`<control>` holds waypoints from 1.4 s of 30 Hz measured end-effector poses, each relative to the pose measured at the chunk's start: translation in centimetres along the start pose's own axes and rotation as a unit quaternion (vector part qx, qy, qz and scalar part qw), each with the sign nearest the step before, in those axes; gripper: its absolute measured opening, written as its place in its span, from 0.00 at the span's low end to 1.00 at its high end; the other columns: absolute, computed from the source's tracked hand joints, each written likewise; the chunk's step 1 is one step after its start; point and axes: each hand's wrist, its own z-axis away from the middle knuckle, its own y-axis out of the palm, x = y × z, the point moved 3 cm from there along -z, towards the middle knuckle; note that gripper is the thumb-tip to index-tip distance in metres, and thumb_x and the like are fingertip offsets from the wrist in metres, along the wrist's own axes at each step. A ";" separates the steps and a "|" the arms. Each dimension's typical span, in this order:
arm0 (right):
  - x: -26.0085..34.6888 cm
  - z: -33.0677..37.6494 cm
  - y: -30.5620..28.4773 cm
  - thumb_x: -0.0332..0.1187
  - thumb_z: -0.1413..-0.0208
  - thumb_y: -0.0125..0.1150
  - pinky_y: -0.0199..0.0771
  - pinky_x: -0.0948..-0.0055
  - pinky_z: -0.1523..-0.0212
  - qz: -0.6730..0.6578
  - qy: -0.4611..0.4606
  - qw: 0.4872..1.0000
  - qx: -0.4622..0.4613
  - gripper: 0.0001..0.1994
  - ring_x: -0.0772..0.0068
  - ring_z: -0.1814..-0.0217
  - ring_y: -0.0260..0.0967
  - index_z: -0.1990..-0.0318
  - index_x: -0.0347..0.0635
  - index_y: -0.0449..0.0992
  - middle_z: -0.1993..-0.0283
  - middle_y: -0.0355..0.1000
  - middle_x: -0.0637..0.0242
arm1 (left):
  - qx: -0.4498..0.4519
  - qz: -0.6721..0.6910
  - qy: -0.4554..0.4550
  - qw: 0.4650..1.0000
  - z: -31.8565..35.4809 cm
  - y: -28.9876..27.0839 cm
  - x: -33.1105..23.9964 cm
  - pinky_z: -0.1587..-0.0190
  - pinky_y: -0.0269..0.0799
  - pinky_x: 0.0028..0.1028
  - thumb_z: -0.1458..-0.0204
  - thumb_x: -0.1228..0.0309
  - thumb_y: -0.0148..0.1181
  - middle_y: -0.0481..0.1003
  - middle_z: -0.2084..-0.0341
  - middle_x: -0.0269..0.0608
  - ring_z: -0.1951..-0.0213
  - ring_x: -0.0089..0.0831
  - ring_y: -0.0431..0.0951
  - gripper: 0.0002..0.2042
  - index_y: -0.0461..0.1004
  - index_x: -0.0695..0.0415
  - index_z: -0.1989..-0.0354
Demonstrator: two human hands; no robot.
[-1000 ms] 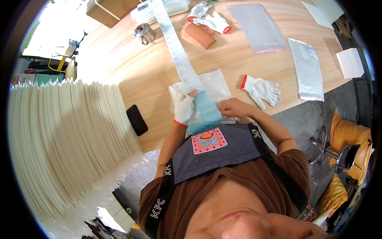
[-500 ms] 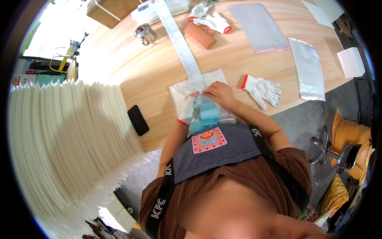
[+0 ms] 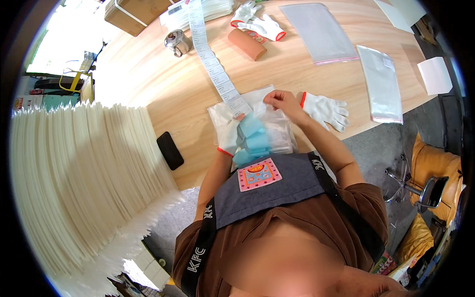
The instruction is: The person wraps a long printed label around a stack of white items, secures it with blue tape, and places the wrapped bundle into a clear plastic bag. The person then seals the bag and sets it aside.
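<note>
Label strip (image 3: 217,74) could skew on bag (image 3: 269,128).
I see left hand (image 3: 229,138) gloved, clamping blue pads (image 3: 250,138); right hand (image 3: 282,101) bare, pinching bag edge — slip likely.

A packing workshop, with bagging done by hand at a wooden table.

The table (image 3: 148,84) carries clear plastic bags (image 3: 321,32) along its far edge, a long strip of labels (image 3: 213,64), spare work gloves (image 3: 260,22) and a cardboard box (image 3: 133,15) at the far left corner. A big stack of white sheets (image 3: 84,183) stands off its left edge, and the person wears an apron (image 3: 277,190).
</note>
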 end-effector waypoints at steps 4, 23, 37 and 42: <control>-1.3 -2.5 -2.7 0.34 0.49 0.64 0.64 0.81 0.73 0.101 0.058 0.993 -0.032 0.09 0.84 0.72 0.66 0.67 0.36 0.79 0.73 0.74 0.72 | 0.028 0.025 -0.003 0.999 -0.2 -0.1 0.4 0.60 0.74 0.30 0.53 0.83 0.60 0.71 0.58 0.38 0.58 0.30 0.73 0.26 0.60 0.58 0.45; -1.2 -2.8 -1.2 0.36 0.58 0.68 0.72 0.68 0.64 0.369 -0.038 0.916 -0.154 0.07 0.66 0.66 0.71 0.72 0.45 0.79 0.63 0.73 0.66 | 0.018 -0.027 -0.005 0.999 1.4 1.5 -0.7 0.65 0.77 0.41 0.47 0.72 0.58 0.75 0.63 0.38 0.64 0.35 0.78 0.13 0.70 0.59 0.53; -0.6 -2.3 -1.7 0.27 0.54 0.66 0.72 0.76 0.67 0.140 -0.074 0.977 -0.143 0.21 0.75 0.72 0.71 0.50 0.47 0.72 0.73 0.73 0.64 | 0.027 -0.001 -0.038 0.999 3.9 4.2 -2.6 0.65 0.78 0.34 0.47 0.73 0.58 0.75 0.63 0.39 0.65 0.32 0.78 0.14 0.69 0.60 0.51; 0.3 -1.3 -1.7 0.28 0.50 0.63 0.71 0.77 0.64 0.046 -0.074 0.991 -0.101 0.14 0.78 0.69 0.71 0.54 0.45 0.75 0.69 0.75 0.65 | 0.036 -0.042 -0.060 0.997 4.7 3.5 -3.0 0.64 0.77 0.34 0.45 0.70 0.55 0.75 0.62 0.41 0.63 0.33 0.78 0.15 0.68 0.61 0.50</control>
